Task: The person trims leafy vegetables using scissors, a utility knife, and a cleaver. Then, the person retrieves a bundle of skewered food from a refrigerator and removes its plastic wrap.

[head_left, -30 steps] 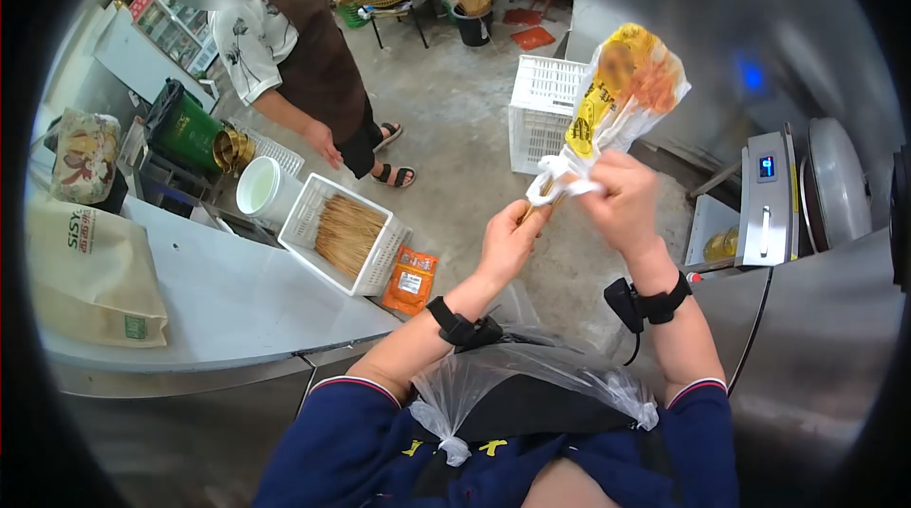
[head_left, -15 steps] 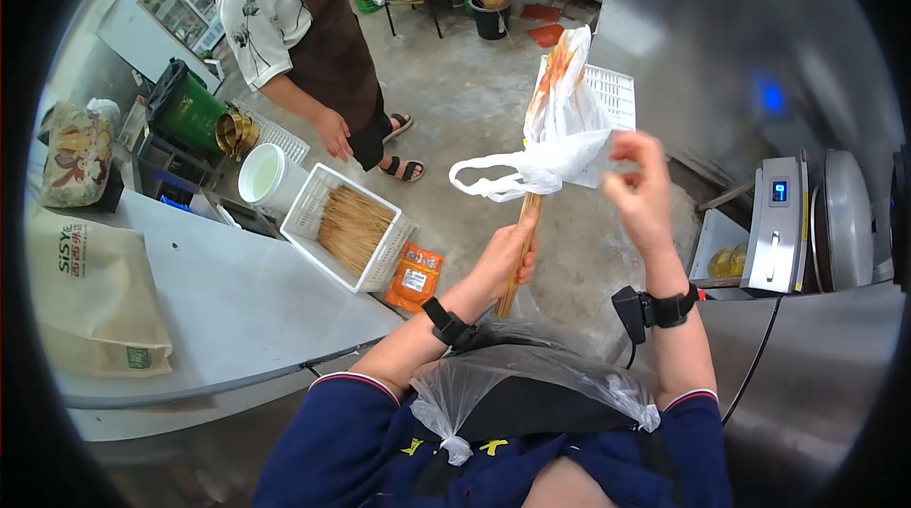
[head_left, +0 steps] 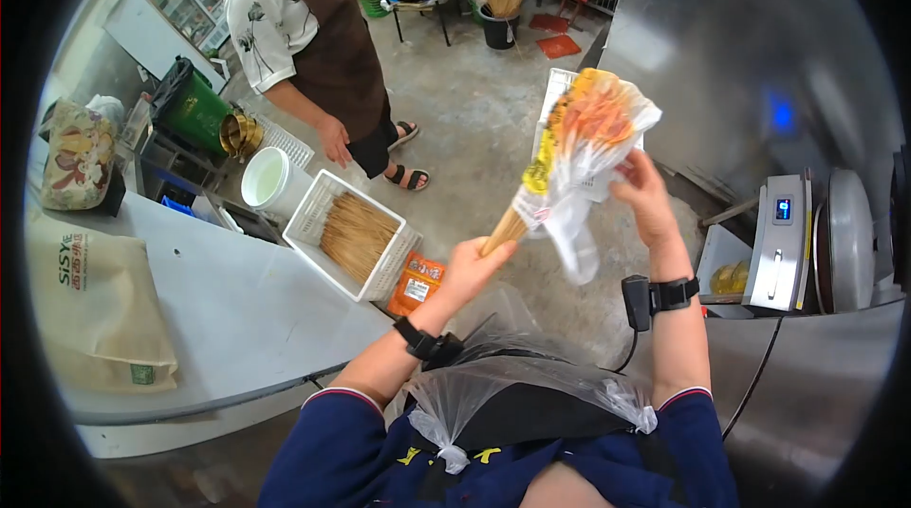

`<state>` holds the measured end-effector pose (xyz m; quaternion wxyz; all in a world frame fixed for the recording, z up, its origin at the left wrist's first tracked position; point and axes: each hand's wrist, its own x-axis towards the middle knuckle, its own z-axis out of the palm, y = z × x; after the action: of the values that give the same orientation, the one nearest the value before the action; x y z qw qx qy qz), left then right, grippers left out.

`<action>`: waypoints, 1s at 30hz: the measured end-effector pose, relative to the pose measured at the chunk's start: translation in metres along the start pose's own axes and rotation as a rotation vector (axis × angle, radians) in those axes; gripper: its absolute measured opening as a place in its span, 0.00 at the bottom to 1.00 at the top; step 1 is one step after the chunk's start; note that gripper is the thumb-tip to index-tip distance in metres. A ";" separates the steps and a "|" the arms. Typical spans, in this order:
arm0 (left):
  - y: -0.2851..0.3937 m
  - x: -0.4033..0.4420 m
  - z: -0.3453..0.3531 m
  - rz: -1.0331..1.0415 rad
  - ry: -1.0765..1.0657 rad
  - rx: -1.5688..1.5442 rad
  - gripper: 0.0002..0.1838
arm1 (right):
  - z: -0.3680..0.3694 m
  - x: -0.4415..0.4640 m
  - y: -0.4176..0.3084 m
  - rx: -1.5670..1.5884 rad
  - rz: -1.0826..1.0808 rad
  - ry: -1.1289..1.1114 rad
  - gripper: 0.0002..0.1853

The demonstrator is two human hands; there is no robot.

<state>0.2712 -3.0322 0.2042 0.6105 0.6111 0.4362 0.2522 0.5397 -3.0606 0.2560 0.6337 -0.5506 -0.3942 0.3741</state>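
Note:
A bundle of wooden skewers is held by its lower ends in my left hand, whose fingers are wrapped round the sticks. The upper part of the bundle is inside a white and yellow plastic bag, with orange-red food showing through the top. White bag handles hang loose below, on the right side. My right hand is beside the bag's right edge, fingers curled near the plastic; whether they pinch it is unclear.
A white crate of skewers, an orange packet and a white bucket are at left. A person in a brown apron stands beyond them. A cloth bag lies on the left counter. A machine stands right.
The bagged bundle has turned, its top now leaning right and its printed side showing. The bag handles have swung from left to right. My left hand has moved slightly left and down.

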 end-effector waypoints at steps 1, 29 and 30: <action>-0.004 0.001 -0.005 -0.003 -0.003 -0.003 0.21 | -0.007 0.005 -0.008 0.153 0.018 0.043 0.29; -0.011 -0.034 -0.062 0.249 0.125 0.743 0.23 | -0.069 0.152 0.018 0.627 0.250 0.471 0.11; -0.005 -0.033 -0.065 0.283 0.144 0.758 0.23 | -0.078 0.154 0.012 0.625 0.250 0.467 0.11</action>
<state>0.1987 -3.0263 0.2148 0.2694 0.8274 0.4516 0.1972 0.6738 -2.9508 0.2512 0.7925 -0.4455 -0.0370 0.4148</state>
